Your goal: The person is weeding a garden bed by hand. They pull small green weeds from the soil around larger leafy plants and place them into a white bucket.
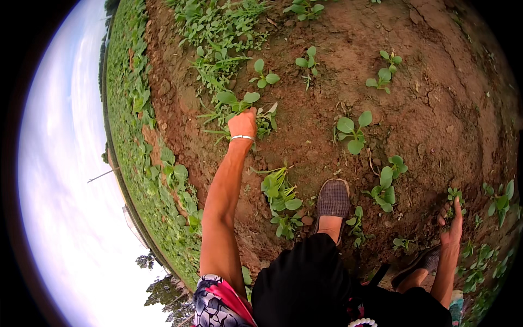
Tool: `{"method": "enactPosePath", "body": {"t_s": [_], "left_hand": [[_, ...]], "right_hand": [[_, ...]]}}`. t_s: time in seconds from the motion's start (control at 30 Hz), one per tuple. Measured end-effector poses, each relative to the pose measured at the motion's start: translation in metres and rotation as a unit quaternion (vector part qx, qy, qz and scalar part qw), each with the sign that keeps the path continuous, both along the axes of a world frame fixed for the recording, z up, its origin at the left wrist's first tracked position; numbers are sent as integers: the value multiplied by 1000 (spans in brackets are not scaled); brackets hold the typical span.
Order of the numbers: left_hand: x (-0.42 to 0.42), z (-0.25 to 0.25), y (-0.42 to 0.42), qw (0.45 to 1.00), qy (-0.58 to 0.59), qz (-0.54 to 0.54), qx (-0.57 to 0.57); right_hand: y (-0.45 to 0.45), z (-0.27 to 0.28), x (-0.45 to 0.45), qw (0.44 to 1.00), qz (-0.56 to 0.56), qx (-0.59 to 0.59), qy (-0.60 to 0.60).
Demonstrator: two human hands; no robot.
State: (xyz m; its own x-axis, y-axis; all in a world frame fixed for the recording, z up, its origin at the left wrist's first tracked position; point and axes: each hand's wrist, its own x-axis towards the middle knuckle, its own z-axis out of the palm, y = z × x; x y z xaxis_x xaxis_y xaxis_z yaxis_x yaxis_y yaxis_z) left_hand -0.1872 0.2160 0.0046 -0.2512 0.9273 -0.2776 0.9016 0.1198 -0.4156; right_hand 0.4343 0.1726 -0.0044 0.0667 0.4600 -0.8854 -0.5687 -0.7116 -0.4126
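My left hand (243,122), with a white bracelet at the wrist, is closed low among the stems of a weedy clump. Broad leaves of a seedling (238,100) stick out just beyond the knuckles; the fingertips are hidden. On the far right, my right hand (451,225) holds small green sprigs (450,212) between thumb and fingers, close to the soil. A bunch of leafy seedlings (278,188) lies on its side near my left forearm, pale stems showing. Separate broad-leaved seedlings (354,133) stand rooted in the brown soil (433,106) between my hands.
My shoe (334,199) is planted between seedlings, and my other shoe (421,265) is beside my right forearm. Dense weeds (224,28) grow at the top. More seedlings (500,202) stand at right. A planted green strip (135,122) runs along the left.
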Motion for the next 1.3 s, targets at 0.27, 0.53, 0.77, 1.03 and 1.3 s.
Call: {"method": "enactPosePath", "body": {"t_s": [0.27,0.53,0.77,1.03,1.3], "left_hand": [[9,15,-1,983,-37,178,17],[3,3,-2,988,-71,22,136],[-27,0,27,998,29,62,0],[-25,7,42,992,-4,116,-52],[-37,19,11,976,-95,179,79]], "right_hand": [[-1,-2,2,1000,-3,4,4],[-1,-3,1,1000,-4,5,7],[-1,-3,2,1000,-1,0,7],[0,1,-1,1000,-14,-4,-11],[-1,-8,4,1000,-12,-8,15]]}}
